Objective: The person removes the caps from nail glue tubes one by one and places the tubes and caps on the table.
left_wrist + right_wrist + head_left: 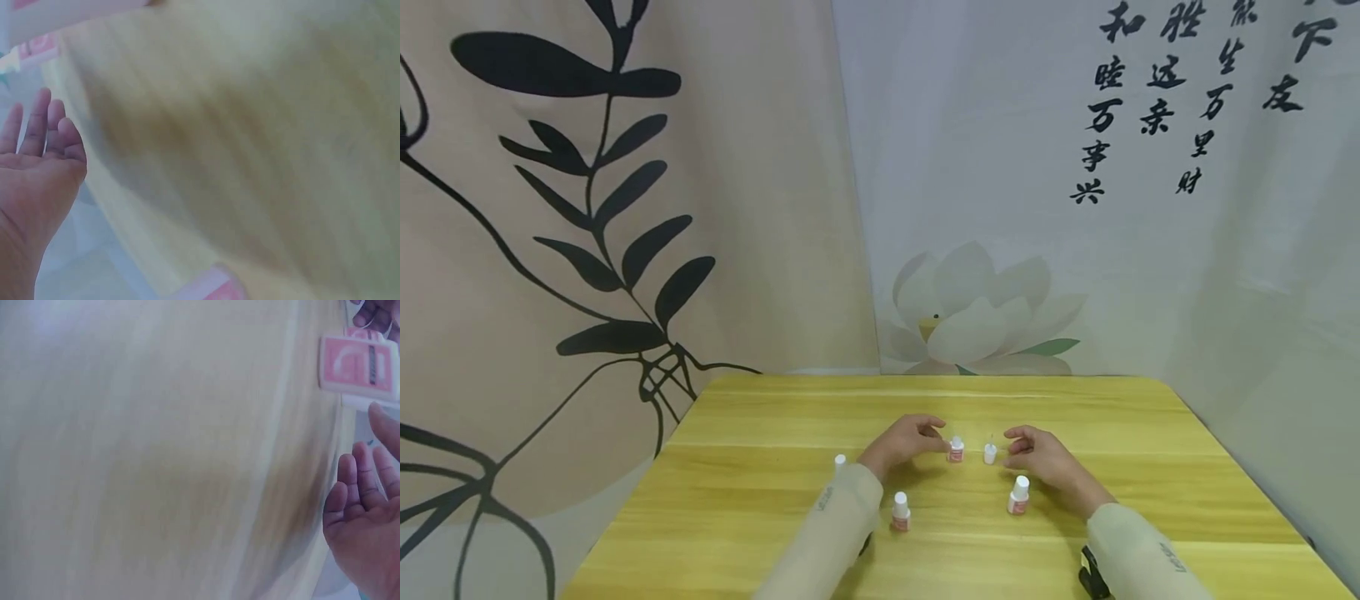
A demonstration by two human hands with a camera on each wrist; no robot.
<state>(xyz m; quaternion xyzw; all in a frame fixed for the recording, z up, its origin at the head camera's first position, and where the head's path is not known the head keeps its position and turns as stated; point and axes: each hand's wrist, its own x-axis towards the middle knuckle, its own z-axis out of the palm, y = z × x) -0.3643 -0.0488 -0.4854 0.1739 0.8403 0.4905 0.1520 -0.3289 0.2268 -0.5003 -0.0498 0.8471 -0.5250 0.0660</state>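
Beside the left grip (907,443) stands a bottle (956,451).

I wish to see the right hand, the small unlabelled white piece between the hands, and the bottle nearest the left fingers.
Right hand (1045,456): head view, on the back of the hand.
White piece (990,455): head view, on its body.
Bottle (956,456): head view, on its label.

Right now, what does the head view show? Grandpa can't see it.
Left hand beside a bottle, right hand beside a tiny white object, over a table. Two more bottles stand nearer; a white top shows past a sleeve. Behind: leaves, flower, writing.
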